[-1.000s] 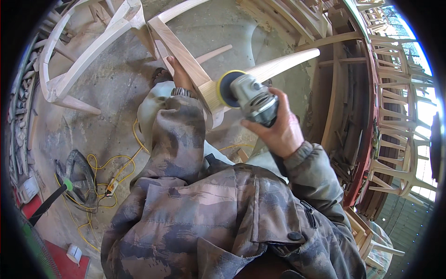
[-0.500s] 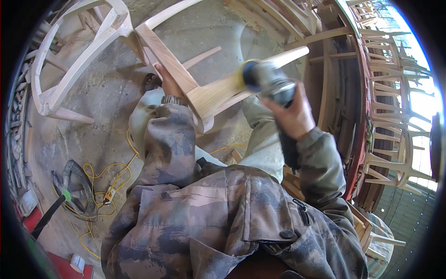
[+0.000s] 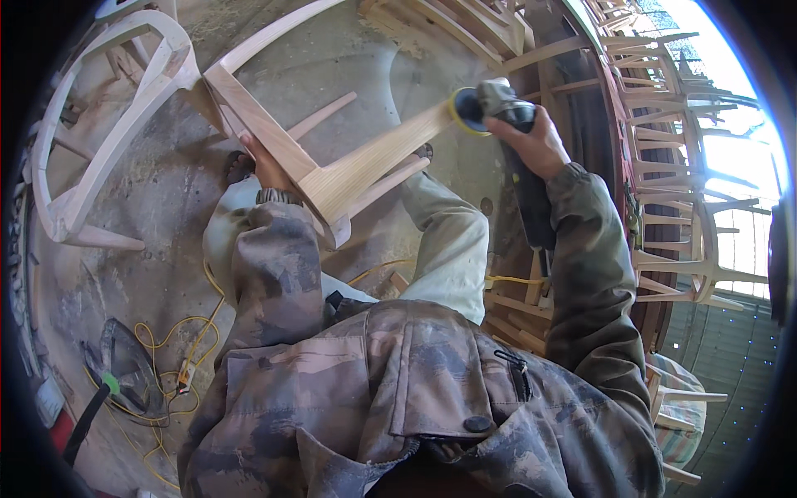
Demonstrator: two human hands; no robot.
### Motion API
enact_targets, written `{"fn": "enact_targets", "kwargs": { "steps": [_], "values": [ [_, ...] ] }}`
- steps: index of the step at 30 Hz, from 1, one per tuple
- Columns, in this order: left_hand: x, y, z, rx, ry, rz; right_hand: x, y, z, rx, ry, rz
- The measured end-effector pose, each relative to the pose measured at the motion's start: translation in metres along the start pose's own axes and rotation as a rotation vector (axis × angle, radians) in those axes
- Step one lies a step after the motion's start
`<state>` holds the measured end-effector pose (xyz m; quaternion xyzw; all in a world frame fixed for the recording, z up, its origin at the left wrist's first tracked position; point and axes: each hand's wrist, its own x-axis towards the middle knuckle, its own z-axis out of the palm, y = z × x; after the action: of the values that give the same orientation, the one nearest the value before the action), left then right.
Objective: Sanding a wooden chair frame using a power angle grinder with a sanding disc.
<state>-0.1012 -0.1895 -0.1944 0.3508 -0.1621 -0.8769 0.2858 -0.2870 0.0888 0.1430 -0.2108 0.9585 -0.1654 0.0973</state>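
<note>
chair frame (image 3: 336, 177): pale, bare, striped grain | sander (image 3: 505, 101): silver-grey, yellow-rimmed disc (image 3: 469, 111)

chair frame (image 3: 357, 166) – smooth matt wood | sander head (image 3: 500, 100) – metal | jacket (image 3: 332, 365): matt cloth | floor (image 3: 166, 199): matt concrete

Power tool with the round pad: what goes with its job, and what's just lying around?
In use:
power tool, in the right hand
wooden frame, touched by the left hand
yellow cord, probably

Apparently just around:
curved frame, left
chair frames, right
</note>
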Motion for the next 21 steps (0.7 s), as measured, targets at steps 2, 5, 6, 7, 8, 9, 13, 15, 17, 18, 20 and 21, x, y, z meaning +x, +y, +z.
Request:
{"fn": "enact_targets", "kwargs": {
  "steps": [2, 5, 6, 7, 8, 9, 13, 15, 17, 18, 20, 21],
  "values": [
    [-0.008, 0.013, 0.005, -0.08, -0.14, -0.061, -0.004, -0.002, 0.0, 0.043, 0.061, 0.024],
    [-0.019, 0.008, 0.016, 0.028, -0.026, -0.008, -0.041, -0.014, 0.023, 0.142, -0.018, -0.13],
    [-0.02, 0.013, 0.01, 0.061, 0.006, 0.018, -0.06, -0.036, 0.033, 0.138, -0.08, -0.22],
    [-0.008, 0.033, -0.042, -0.05, -0.079, -0.074, -0.082, -0.069, 0.051, 0.151, -0.168, -0.32],
    [-0.015, 0.023, -0.026, 0.026, -0.051, -0.057, -0.092, -0.084, 0.053, 0.11, -0.291, -0.267],
    [-0.015, 0.003, -0.021, -0.049, -0.33, -0.139, -0.092, -0.08, 0.057, 0.069, -0.36, -0.275],
    [-0.026, 0.03, -0.006, -0.221, -0.231, -0.239, -0.07, -0.104, 0.04, -0.026, -0.436, -0.344],
    [-0.046, 0.033, 0.024, -0.183, -0.164, -0.249, -0.035, -0.086, 0.016, -0.139, -0.334, -0.346],
    [-0.055, 0.035, 0.034, -0.144, -0.099, -0.249, 0.019, -0.055, -0.008, -0.293, -0.271, -0.255],
    [-0.055, 0.036, 0.031, -0.058, -0.141, -0.192, 0.041, -0.055, -0.023, -0.297, -0.358, -0.184],
    [-0.052, 0.033, 0.024, 0.025, -0.179, -0.135, 0.065, -0.041, -0.03, -0.23, -0.416, -0.22],
    [-0.049, 0.033, 0.021, -0.027, -0.156, -0.154, 0.067, -0.041, -0.032, -0.248, -0.343, -0.178]
  ]
}}
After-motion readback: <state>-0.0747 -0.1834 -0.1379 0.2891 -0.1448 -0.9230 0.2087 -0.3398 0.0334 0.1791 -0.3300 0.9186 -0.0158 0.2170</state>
